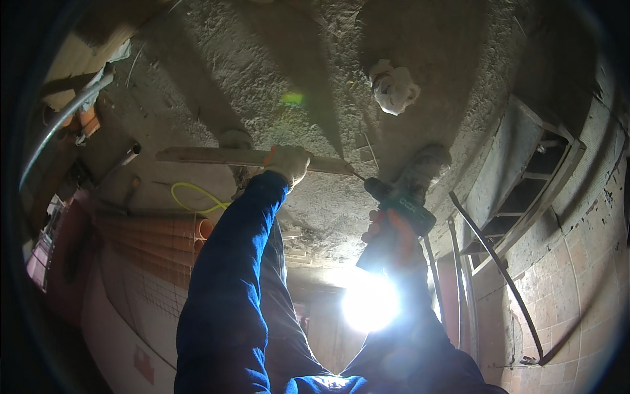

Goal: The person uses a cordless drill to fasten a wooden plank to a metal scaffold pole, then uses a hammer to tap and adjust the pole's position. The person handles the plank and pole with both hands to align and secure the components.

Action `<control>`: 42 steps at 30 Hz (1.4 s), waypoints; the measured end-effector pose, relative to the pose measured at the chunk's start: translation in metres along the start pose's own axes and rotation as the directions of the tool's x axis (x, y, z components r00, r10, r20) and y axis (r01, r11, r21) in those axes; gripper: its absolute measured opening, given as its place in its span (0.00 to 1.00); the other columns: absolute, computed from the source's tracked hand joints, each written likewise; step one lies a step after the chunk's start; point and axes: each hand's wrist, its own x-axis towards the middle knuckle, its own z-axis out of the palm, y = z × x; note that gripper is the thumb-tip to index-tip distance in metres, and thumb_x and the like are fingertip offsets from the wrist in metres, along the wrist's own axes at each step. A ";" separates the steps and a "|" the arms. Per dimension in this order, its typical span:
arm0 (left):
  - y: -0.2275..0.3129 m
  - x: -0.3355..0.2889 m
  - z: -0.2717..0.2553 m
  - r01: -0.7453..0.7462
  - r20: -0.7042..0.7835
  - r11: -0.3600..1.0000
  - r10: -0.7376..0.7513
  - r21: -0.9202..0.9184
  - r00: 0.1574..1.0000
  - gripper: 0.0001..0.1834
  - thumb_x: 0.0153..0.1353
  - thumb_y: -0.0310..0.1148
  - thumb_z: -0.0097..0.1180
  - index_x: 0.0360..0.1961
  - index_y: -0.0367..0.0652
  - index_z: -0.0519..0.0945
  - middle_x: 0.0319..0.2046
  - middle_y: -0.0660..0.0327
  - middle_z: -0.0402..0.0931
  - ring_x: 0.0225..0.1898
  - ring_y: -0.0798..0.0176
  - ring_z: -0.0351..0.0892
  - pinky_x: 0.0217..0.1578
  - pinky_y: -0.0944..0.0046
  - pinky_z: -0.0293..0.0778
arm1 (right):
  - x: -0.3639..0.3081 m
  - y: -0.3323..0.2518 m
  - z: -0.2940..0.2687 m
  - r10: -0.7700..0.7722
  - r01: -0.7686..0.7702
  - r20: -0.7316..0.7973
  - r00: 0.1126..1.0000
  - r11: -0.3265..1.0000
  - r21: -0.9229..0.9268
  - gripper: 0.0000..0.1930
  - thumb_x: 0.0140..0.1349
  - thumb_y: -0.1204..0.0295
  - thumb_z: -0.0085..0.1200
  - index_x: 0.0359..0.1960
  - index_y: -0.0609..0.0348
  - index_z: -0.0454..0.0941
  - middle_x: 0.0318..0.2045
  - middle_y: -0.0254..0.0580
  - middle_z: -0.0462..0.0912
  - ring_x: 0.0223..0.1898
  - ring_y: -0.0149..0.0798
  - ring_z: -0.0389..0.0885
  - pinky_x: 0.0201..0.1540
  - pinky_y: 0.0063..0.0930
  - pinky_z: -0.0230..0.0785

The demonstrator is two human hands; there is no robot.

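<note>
With L hand point(290, 163) closed, gripped wood strip point(226, 156) at frame ctr, prob. stiff, lightish, best held mid-length, and w/ R hand point(390, 226) curled shut, held drill point(401, 202) rt of ctr.

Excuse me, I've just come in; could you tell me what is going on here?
A person in blue sleeves is holding a long wooden board with the left hand and a dark cordless drill in the right hand. The drill's bit points at the board's right end; whether it has entered the wood is too small to tell. A crumpled white bundle lies on the rough floor beyond, and orange pipes lie to the left.
</note>
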 end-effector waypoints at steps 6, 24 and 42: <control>0.000 0.000 -0.001 -0.008 0.016 0.999 0.007 0.052 1.000 0.15 0.65 0.33 0.50 0.51 0.57 0.81 0.43 0.61 0.83 0.46 0.54 0.85 0.44 0.48 0.80 | -0.004 -0.001 0.004 -0.051 0.049 -0.019 0.999 0.996 -0.072 0.10 0.67 0.68 0.54 0.45 0.59 0.74 0.37 0.44 0.81 0.29 0.35 0.80 0.34 0.38 0.78; 0.001 0.003 -0.008 0.010 0.063 1.000 -0.010 -0.006 0.998 0.18 0.65 0.31 0.50 0.54 0.60 0.80 0.48 0.61 0.81 0.49 0.52 0.84 0.46 0.45 0.78 | 0.009 -0.010 -0.014 -0.203 0.188 -0.067 0.977 0.965 -0.182 0.09 0.62 0.74 0.61 0.42 0.62 0.77 0.31 0.45 0.81 0.27 0.39 0.80 0.30 0.32 0.75; -0.003 0.004 0.007 -0.012 -0.043 1.000 0.012 -0.014 0.999 0.15 0.64 0.33 0.51 0.48 0.59 0.83 0.41 0.62 0.85 0.44 0.53 0.86 0.43 0.46 0.78 | 0.008 -0.006 -0.015 -0.106 0.075 -0.172 0.979 0.981 -0.177 0.17 0.64 0.62 0.61 0.48 0.59 0.74 0.32 0.42 0.78 0.27 0.36 0.77 0.28 0.29 0.70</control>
